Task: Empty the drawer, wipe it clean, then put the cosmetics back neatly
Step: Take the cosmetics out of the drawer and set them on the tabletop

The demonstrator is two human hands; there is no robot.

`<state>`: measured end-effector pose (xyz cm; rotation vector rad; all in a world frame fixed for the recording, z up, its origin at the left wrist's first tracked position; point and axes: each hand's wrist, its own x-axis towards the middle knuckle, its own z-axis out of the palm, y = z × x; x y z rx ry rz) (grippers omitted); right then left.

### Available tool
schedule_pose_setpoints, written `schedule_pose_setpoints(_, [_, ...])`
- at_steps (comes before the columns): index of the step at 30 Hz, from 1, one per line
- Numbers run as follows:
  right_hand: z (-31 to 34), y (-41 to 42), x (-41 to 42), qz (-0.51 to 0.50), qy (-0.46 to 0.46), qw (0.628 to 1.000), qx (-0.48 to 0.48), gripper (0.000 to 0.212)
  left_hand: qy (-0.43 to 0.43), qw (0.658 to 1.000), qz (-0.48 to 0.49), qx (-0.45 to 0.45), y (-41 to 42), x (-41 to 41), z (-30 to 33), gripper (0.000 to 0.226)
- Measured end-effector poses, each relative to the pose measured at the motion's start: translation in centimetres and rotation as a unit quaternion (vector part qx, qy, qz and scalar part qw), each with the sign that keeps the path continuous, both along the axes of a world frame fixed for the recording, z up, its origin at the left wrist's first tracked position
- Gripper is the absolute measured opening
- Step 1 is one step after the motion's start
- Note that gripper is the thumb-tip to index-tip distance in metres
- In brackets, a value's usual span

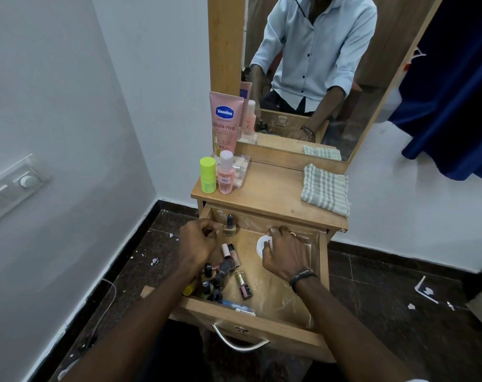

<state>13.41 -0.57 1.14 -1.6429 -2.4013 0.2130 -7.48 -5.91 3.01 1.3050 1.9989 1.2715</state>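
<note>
The wooden drawer (pixel 324 274) stands pulled out below the dresser top. Both hands are inside it. My left hand (pixel 197 242) is closed into a fist at the back left, next to an upright gold nail polish bottle (pixel 229 226); I cannot tell whether it holds anything. My right hand (pixel 285 253) curls over a round white container (pixel 262 245) at the back right. Several nail polish bottles (pixel 223 274) and a blue pen-like stick (pixel 238 305) lie at the drawer's front left. A striped cloth (pixel 325 190) lies folded on the dresser top.
On the dresser top's left stand a pink Vaseline tube (pixel 225 121), a lime-green bottle (pixel 208 175), a pink bottle (pixel 225 172) and a clear box (pixel 241 169). A mirror (pixel 317 64) rises behind. White walls flank the dresser; a blue curtain (pixel 455 92) hangs right. Bits of litter dot the dark floor.
</note>
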Motion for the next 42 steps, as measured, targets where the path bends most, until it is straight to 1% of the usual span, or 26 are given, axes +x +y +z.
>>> schedule_pose_setpoints(3, [0.0, -0.1, -0.6, -0.045, -0.034, 0.998, -0.026, 0.051, 0.019, 1.0, -0.014, -0.018, 0.1, 0.2, -0.2, 0.019])
schedule_pose_setpoints(6, [-0.2, 0.1, -1.0, -0.056, -0.064, 0.995, -0.048, 0.06, 0.022, 0.999, -0.032, -0.022, 0.2, 0.2, -0.3, 0.017])
schedule_pose_setpoints(9, [-0.5, 0.3, -1.3, -0.015, -0.068, 0.995, -0.074, 0.069, 0.007, 0.998, -0.051, -0.025, 0.0, -0.2, -0.3, 0.015])
schedule_pose_setpoints(12, [-0.7, 0.5, -1.2, 0.012, -0.069, 0.994, -0.083, 0.068, -0.01, 0.998, -0.052, -0.029, -0.1, -0.5, -0.2, 0.014])
schedule_pose_setpoints(14, [-0.6, 0.4, -1.1, 0.032, -0.051, 0.995, -0.081, 0.067, -0.016, 0.998, -0.052, -0.03, -0.1, -0.6, -0.1, 0.014])
schedule_pose_setpoints(16, [-0.2, 0.1, -1.0, 0.074, 0.0, 0.996, -0.052, 0.067, -0.023, 0.998, -0.051, -0.033, 0.1, -0.6, -0.2, 0.013])
schedule_pose_setpoints(18, [0.5, -0.6, -1.0, 0.118, 0.075, 0.99, 0.009, 0.062, -0.031, 0.998, -0.049, -0.035, 0.2, -0.5, -0.3, 0.012])
schedule_pose_setpoints(21, [1.6, -1.3, -1.3, 0.165, 0.172, 0.963, 0.128, 0.049, -0.031, 0.999, -0.035, -0.026, 0.3, -0.4, -0.5, 0.01])
schedule_pose_setpoints(23, [2.3, -1.2, -1.6, 0.184, 0.21, 0.944, 0.176, 0.042, -0.044, 0.999, -0.023, -0.022, 0.3, -0.4, -0.6, 0.009])
schedule_pose_setpoints(26, [4.0, -0.2, -2.5, 0.171, 0.248, 0.928, 0.22, 0.041, -0.062, 0.998, -0.02, -0.022, 0.4, -0.5, -0.7, 0.007])
schedule_pose_setpoints(28, [5.3, 1.1, -3.4, 0.13, 0.25, 0.931, 0.232, 0.043, -0.079, 0.996, -0.023, -0.02, 0.3, -0.6, -0.7, 0.007])
schedule_pose_setpoints(30, [6.7, 2.8, -4.1, 0.056, 0.239, 0.947, 0.205, 0.049, -0.094, 0.995, -0.034, -0.024, 0.2, -0.8, -0.8, 0.007])
schedule_pose_setpoints(33, [8.2, 5.7, -4.6, -0.034, 0.235, 0.964, 0.123, 0.054, -0.115, 0.992, -0.045, -0.035, -0.1, -1.0, -0.9, 0.007])
schedule_pose_setpoints(35, [9.0, 7.5, -5.0, -0.054, 0.244, 0.965, 0.08, 0.058, -0.12, 0.991, -0.043, -0.032, -0.3, -1.2, -0.9, 0.008])
schedule_pose_setpoints(38, [9.6, 9.4, -5.9, -0.07, 0.218, 0.973, 0.022, 0.06, -0.12, 0.991, -0.041, -0.032, -0.3, -1.2, -0.9, 0.01])
schedule_pose_setpoints(42, [9.4, 11.0, -6.9, -0.076, 0.197, 0.977, -0.006, 0.052, -0.115, 0.992, -0.052, -0.024, -0.4, -1.3, -1.3, 0.012])
